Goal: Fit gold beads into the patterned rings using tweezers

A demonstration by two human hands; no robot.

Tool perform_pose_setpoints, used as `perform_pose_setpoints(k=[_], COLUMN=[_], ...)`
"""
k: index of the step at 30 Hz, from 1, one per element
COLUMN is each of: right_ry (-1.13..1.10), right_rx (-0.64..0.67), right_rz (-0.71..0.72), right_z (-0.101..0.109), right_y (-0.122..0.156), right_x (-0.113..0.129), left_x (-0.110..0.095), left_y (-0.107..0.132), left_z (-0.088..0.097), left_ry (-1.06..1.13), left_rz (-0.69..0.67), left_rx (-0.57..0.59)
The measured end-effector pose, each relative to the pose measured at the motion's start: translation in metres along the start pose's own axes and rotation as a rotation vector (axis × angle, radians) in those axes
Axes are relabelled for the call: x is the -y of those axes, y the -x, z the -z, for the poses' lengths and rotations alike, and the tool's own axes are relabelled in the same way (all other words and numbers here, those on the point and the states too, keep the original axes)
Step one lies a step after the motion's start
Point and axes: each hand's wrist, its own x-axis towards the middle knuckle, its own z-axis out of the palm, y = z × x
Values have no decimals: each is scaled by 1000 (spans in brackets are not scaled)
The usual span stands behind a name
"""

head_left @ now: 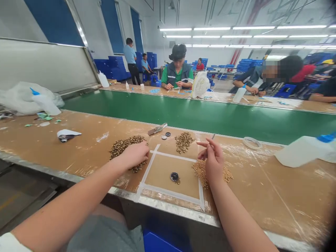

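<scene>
My left hand (pixel 136 154) reaches into the right side of a heap of small dark brass-coloured parts (pixel 122 147). Its fingers are curled together, and whatever they pinch is too small to make out. My right hand (pixel 214 161) is raised over a pile of tiny tan beads (pixel 201 171). Its fingers close around a thin grey stick-like tool (pixel 213 135), mostly hidden, with only one end showing. Between both hands, a round black disc (pixel 174 176) with a little brass-coloured piece at its edge lies inside a taped square (pixel 160 171).
Another pile of brass-coloured parts (pixel 183 142) sits beyond the square, near two small discs (pixel 166 135) and a flat clip-like tool (pixel 157 128). A tape ring (pixel 252 142) and a white bottle (pixel 296 150) lie right. Past the green belt (pixel 131 106), co-workers (pixel 180 70) sit.
</scene>
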Motion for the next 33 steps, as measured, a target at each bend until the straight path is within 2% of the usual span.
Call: perform_pose_setpoints(k=[3,6,9,12,14,17,20,25,33], right_ry=[-119,-180,-46,169,340,528,566,709,740], right_rx=[-30,-13,-39,29,102,216,333,490,587], right_rz=[-113,-165,-147,-140,-107,-43,-37,-1,11], right_z=[5,7,7,11,16,24,27,26,23], right_y=[-8,-13,-15,-15,-15,-14,-12,-9,-7], right_x=[-1,-3,-6,-8,-8,-4,1,3,1], left_x=[-17,-52,-89,-112,-116,-113,-110,-110,-112], left_y=[-13,-34,-61,-82,-89,-91,-94,-101,-101], left_z=[12,13,-4,-28,-41,-50,-50,-49,-50], left_ry=[132,462,937,1316,1439,1458,1458,1560,1627], left_rz=[-61,-167,-246,-263,-283,-351,-352,-246,-211], left_rx=[-82,-192,-151,-146,-189,-222,-223,-262,-294])
